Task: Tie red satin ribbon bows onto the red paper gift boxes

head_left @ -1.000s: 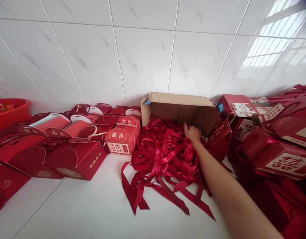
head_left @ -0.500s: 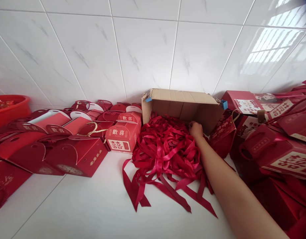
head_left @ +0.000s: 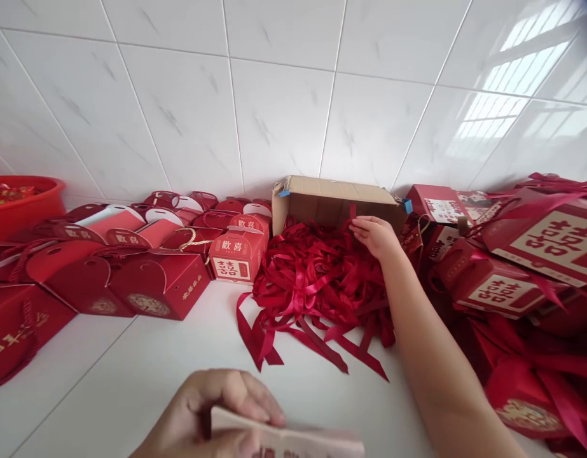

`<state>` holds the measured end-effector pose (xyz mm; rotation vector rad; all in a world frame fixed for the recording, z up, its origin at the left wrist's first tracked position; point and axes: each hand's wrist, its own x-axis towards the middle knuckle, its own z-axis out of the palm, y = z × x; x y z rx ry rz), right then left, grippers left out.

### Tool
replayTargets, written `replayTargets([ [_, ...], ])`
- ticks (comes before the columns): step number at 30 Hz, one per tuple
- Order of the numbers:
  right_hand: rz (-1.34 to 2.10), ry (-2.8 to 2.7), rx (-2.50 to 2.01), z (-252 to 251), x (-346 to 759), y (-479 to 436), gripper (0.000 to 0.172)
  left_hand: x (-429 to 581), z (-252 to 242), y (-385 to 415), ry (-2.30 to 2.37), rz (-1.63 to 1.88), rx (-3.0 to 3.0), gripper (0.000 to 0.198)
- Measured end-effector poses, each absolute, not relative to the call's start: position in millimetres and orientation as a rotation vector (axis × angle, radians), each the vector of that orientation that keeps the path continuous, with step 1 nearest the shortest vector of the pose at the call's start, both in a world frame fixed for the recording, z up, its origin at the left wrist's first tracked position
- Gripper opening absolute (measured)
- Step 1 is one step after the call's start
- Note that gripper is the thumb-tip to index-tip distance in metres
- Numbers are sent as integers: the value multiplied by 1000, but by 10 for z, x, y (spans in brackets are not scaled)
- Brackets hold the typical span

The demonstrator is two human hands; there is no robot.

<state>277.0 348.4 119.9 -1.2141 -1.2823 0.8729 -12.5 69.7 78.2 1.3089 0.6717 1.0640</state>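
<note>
My right hand [head_left: 375, 234] reaches far forward onto the top of a heap of red ribbons [head_left: 317, 280] that spills out of a tipped cardboard box [head_left: 331, 196]. Its fingers are curled and pinch a ribbon at the box's mouth. My left hand [head_left: 212, 413] is at the bottom edge, fingers closed round a flat pink-and-red folded card box [head_left: 293, 439], blurred by motion.
Folded red gift boxes [head_left: 159, 289] with gold print lie in rows at the left, one small upright box [head_left: 236, 254] beside the ribbons. More red boxes [head_left: 536, 254] and ribbons pile up at the right. A red basin [head_left: 23, 203] stands far left. White tiled wall behind.
My left hand with the flat card box has come into view at the bottom. My right hand has lifted slightly and curled on a ribbon at the box mouth. The camera has shifted.
</note>
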Motion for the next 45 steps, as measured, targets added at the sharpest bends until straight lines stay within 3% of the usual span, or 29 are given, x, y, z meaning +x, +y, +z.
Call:
replayTargets([
  [6,1196,-1445,-944,1513,2699,2764,30,-91,969,864,1132,1160,1433,18],
  [9,1236,-1587,-822,1675,2664,2404,27,-20,1115,977,1171,1151,1570,29],
  [12,1044,-1714,-692,1832,2630,2055,18,47,1456,1068,1171,1251,1677,47],
  [17,855,-1711,-394,1984,2526,1572,19,296,2162,1040,1225,1138,1952,38],
  [22,782,-1820,-323,2003,2427,1284,20,515,2320,846,1176,1188,2165,10],
  [33,318,-1960,-379,1993,2376,1158,10,438,2192,784,1244,1184,2206,5],
  [38,331,-1939,-390,1990,2365,1135,8,450,2182,756,1125,1191,2271,6],
  [45,373,-1928,-319,2006,2453,1133,11,447,2267,690,1069,1264,2542,23],
])
